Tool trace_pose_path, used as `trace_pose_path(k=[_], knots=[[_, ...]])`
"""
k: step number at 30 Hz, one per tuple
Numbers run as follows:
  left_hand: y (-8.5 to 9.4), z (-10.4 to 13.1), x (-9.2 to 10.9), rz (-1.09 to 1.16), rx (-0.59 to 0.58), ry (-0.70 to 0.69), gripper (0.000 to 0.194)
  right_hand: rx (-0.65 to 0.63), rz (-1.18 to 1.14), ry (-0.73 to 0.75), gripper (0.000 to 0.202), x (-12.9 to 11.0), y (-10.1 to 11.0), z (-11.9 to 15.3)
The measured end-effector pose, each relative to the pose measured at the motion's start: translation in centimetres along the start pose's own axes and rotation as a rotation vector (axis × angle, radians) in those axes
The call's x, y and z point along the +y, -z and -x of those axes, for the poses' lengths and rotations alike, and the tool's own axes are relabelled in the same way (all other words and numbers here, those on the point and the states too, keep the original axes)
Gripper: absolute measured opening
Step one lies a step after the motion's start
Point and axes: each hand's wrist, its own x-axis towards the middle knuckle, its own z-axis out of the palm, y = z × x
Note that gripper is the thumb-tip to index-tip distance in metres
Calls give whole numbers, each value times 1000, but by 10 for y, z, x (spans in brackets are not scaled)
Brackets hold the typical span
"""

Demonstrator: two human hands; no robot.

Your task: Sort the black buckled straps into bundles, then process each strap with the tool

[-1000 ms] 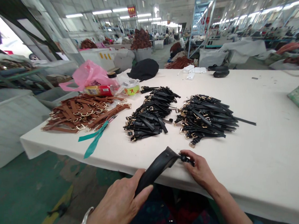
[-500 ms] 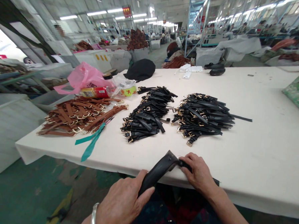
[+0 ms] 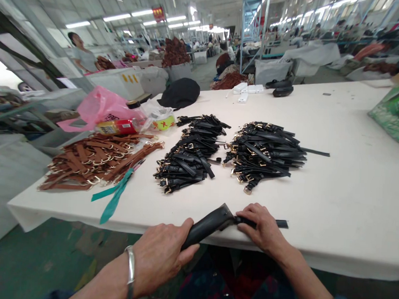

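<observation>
My left hand [image 3: 162, 250], with a silver bangle at the wrist, is wrapped round a black curved handheld tool [image 3: 205, 226] whose broad, angled head points right; its exact kind I cannot make out. My right hand [image 3: 260, 226] pinches a black strap [image 3: 281, 224] at the table's front edge. One end of the strap meets the tool's head, and the other sticks out to the right of the hand. Beyond my hands lie two heaps of black buckled straps, the left heap [image 3: 194, 156] and the right heap [image 3: 269, 151], with gold-coloured buckles.
On the white-covered table [image 3: 337, 206], brown straps with metal rings [image 3: 88, 161] lie at left beside teal-handled scissors [image 3: 116, 196]. Behind them are a pink plastic bag [image 3: 101, 106] and a black cap [image 3: 179, 93]. A green bag [image 3: 397, 115] stands far right. A person [image 3: 82, 54] is in the background.
The strap's free end has risen from the table edge and now lies level to the right. My left hand and the tool have shifted slightly left. The view has turned a little.
</observation>
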Motion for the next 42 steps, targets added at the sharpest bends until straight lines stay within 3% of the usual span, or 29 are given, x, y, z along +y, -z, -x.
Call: trace_pose_path(k=[6,14,25,33,42], knots=[[0,0,-6,-4,-7,-11,32,18,-15,35,22,5,-1,-1],[10,-11,4,-36,9,-63,29,1,-46,53,20,6,1,-2],[10,6,-8,16,-93,-18,33,9,-38,64,19,4,2,-3],[9,-8,2,-67,-37,-105,35,-1,-50,90,23,5,4,-3],[0,-4,-13,-99,9,-94,36,-1,-48,92,24,4,4,-2]])
